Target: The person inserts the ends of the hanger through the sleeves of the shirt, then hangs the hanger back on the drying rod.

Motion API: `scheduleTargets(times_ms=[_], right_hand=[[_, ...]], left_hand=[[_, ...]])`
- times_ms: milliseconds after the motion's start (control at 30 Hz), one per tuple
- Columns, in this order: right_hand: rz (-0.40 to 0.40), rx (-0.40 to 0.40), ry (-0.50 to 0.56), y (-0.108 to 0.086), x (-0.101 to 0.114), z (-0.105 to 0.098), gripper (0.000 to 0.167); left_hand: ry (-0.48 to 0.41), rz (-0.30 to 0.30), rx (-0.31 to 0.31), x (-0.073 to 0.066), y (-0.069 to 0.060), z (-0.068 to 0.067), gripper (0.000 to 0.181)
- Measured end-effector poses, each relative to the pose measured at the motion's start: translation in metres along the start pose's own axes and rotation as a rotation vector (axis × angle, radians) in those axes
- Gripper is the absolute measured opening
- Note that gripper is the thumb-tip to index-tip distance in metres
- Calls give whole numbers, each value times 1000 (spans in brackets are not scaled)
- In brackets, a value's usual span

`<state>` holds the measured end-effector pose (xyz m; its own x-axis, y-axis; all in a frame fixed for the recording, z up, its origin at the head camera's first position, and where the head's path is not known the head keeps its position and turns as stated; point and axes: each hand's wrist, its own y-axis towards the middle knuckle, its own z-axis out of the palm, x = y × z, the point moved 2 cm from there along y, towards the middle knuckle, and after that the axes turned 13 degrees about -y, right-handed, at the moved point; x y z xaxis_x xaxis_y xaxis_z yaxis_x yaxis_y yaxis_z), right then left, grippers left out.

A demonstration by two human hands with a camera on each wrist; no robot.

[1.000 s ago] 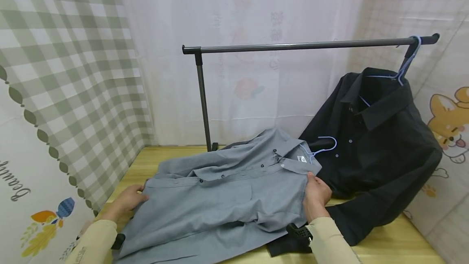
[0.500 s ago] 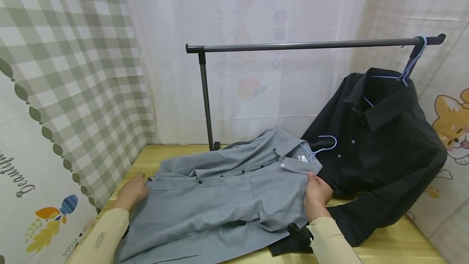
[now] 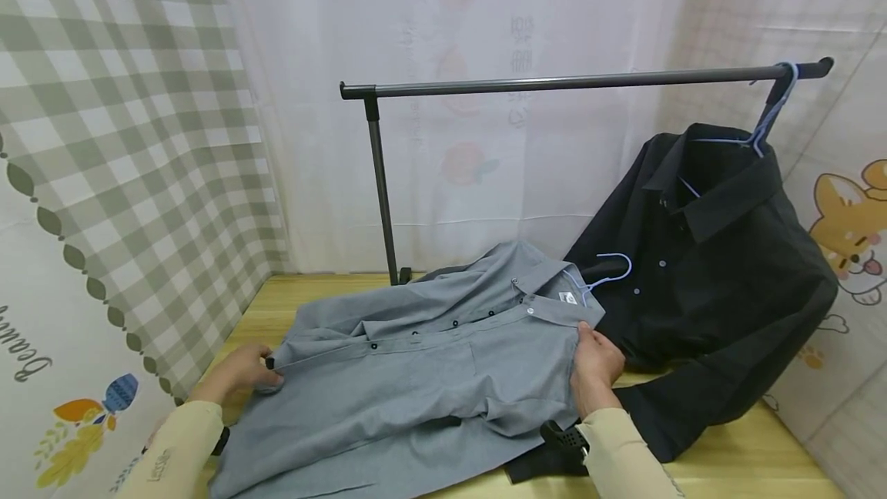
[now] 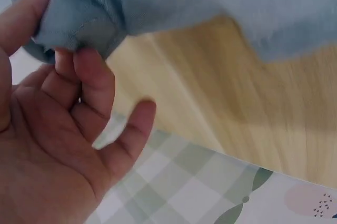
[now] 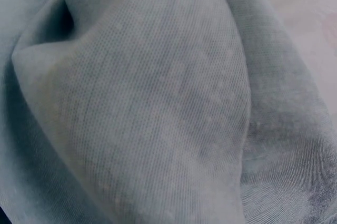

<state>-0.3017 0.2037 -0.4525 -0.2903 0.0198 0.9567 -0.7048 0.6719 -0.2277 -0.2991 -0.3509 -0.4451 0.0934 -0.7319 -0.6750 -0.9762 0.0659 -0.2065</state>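
Note:
A grey-blue button-up shirt (image 3: 416,376) lies across the table, its collar to the right and its hem to the left. A blue hanger (image 3: 613,268) sits inside its neck, the hook sticking out past the collar. My left hand (image 3: 242,370) pinches the shirt's hem at the left; in the left wrist view, thumb and fingers of the left hand (image 4: 63,113) grip a bunched corner of cloth, the little finger apart. At the collar's near side, my right hand (image 3: 597,364) pinches the shirt by the shoulder. Only cloth of the shirt (image 5: 158,97) fills the right wrist view.
A black shirt (image 3: 721,283) hangs on another blue hanger (image 3: 779,102) at the right end of the rack's dark rail (image 3: 554,85). Its sleeve reaches under the grey-blue shirt. The wooden table (image 3: 277,303) is bounded by a checked cloth (image 3: 173,122) at left.
My left hand has shifted about the hem, turning over and back, and now holds the edge slightly lower. The right hand keeps its hold at the shoulder. The view has swayed a little.

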Motion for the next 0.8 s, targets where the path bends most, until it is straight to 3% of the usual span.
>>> scheduleTargets(times_ms=[100,167,267,333,400,533,600,700,800], right_hand=[[-4,-3,-9,0,0,0,44],[-7,-5,-17,0,0,0,45],[-7,-6,-23,1,0,0,44],[-4,-6,-17,9,-7,1,41],[-3,-9,-11,9,-7,1,41],[-3,-15,-10,1,-1,-1,43],[-2,-14,-2,0,-1,-1,43],[-5,-20,-2,0,-1,0,44],[-6,-22,-2,-1,-1,0,45]], left_hand=[[-51,0,43,-3,-9,-4,66],[-104,-45,112,-7,-15,-4,65],[-149,-143,242,-12,-24,1,37],[-133,-171,258,-15,-27,4,24],[-92,-116,195,-14,-22,6,30],[112,83,-68,-13,0,6,24],[232,159,-161,-17,11,9,20],[336,270,-200,-26,23,19,42],[352,369,-155,-38,32,31,60]])
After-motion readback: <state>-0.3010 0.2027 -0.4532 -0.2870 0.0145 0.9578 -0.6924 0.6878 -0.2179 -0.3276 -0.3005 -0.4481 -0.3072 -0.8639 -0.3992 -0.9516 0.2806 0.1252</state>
